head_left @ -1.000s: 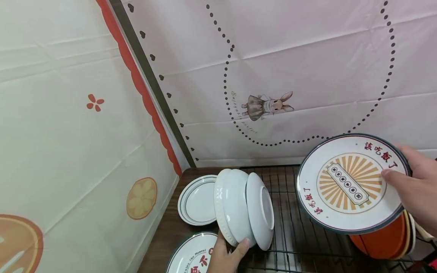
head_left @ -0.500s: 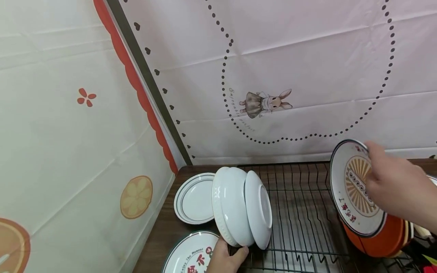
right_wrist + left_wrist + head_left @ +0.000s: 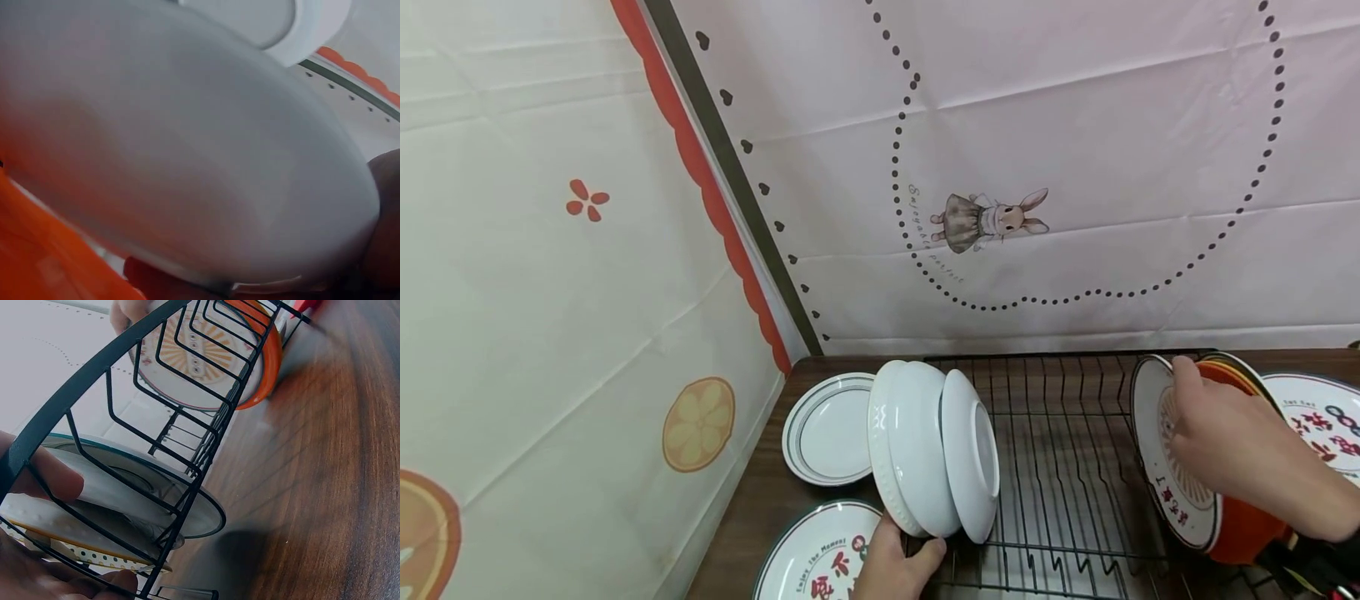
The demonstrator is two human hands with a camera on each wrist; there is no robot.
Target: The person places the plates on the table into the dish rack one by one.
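My left hand [image 3: 904, 563] grips the lower edge of a stack of white bowls [image 3: 929, 451] standing on edge at the left end of a black wire rack [image 3: 1060, 467]. In the left wrist view its thumb presses the white bowls [image 3: 125, 500] through the rack wires. My right hand [image 3: 1197, 417] holds a sunburst plate [image 3: 1152, 433] by its top rim. The plate stands on edge in the rack against orange dishes [image 3: 1243, 527]. The sunburst plate [image 3: 194, 362] and orange dish [image 3: 270, 362] show behind the wires. The right wrist view is filled by the plate's blurred back [image 3: 187, 156].
A small white plate with dark rim lines [image 3: 829, 429] lies on the wooden table [image 3: 758, 517] left of the rack. A printed plate with red characters [image 3: 816, 560] lies at the front, another printed plate [image 3: 1324, 423] at the right. Cloth-covered walls close the back and left.
My right hand has turned the sunburst plate from nearly flat to upright and lowered it into the rack against the orange dishes. The left hand and bowls have stayed put.
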